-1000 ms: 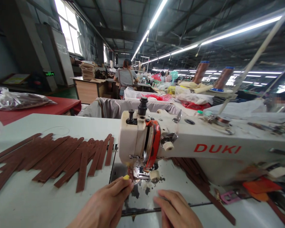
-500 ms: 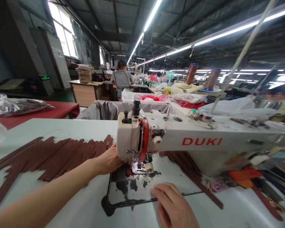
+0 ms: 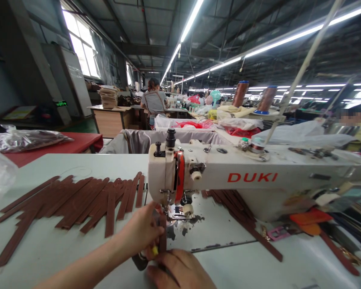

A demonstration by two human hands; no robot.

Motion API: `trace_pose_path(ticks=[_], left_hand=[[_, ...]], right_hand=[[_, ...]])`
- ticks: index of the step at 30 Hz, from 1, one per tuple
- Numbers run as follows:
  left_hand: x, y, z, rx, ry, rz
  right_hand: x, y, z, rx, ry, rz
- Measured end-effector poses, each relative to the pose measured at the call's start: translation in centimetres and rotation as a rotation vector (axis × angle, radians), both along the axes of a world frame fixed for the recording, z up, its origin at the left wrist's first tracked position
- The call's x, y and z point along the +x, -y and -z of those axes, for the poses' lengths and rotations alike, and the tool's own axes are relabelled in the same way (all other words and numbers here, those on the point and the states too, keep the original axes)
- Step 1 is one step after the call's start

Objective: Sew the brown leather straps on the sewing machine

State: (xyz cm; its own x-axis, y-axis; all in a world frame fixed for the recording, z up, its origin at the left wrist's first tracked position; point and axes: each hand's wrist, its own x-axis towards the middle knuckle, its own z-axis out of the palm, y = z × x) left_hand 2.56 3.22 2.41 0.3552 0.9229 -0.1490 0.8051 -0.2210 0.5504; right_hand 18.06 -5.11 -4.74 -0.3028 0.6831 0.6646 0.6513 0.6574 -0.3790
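Brown strap (image 3: pixel 163 241) sits between both hands, just on the near side of the sewing machine (image 3: pixel 210 170). From my remote post I read the left hand (image 3: pixel 146 229) as a closed grip, fingers bent about the strap, detail blurred. Yellow patch (image 3: pixel 155 250) shows by its fingertips. Right hand (image 3: pixel 183 269) curls at the strap's near end; whether that grip pinches it, I cannot tell. Left of the machine, loose brown straps (image 3: pixel 84 200) lie overlapping on the pale surface (image 3: pixel 57 253).
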Motion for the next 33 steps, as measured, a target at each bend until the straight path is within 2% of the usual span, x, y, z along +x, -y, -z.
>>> trace_pose_path(ticks=[3,5,7,9,10,12,17,23,27,30,33], left_hand=[[-0.4,1.4,0.4,0.159,-0.003,-0.008],[-1.4,2.5,1.8,0.314,0.021,0.066],[-2.3,3.3,3.8,0.695,0.113,0.291],[-2.9,3.7,5.6,0.898,0.134,0.396],[-2.9,3.7,6.2,0.937,0.129,0.426],[-2.7,3.4,6.6,0.929,0.115,0.427],[-1.8,2.5,5.6,0.871,0.159,0.382],[-1.6,2.7,4.5,0.824,0.167,0.364],[-1.5,2.7,4.1,0.793,0.186,0.33],[-1.9,2.5,5.5,0.793,0.201,0.302],[-2.4,2.2,8.1,0.768,0.288,0.221]], right_hand=[[-0.3,-0.8,-0.7,0.207,0.071,-0.13],[0.4,-1.1,-1.4,0.268,0.077,-0.19],[1.0,-1.1,-1.7,0.237,0.072,-0.205],[1.4,-1.0,-1.5,0.201,0.089,-0.204],[1.5,-0.9,-1.3,0.191,0.105,-0.193],[1.5,-0.9,-0.8,0.195,0.122,-0.148],[1.7,-1.4,-0.6,0.225,0.143,-0.056],[1.5,-1.9,-0.3,0.31,0.145,-0.085],[2.5,-1.6,-1.2,0.248,0.157,-0.041],[6.1,-1.2,-3.3,0.075,0.163,0.054],[11.6,-0.7,-5.2,-0.162,0.268,0.307]])
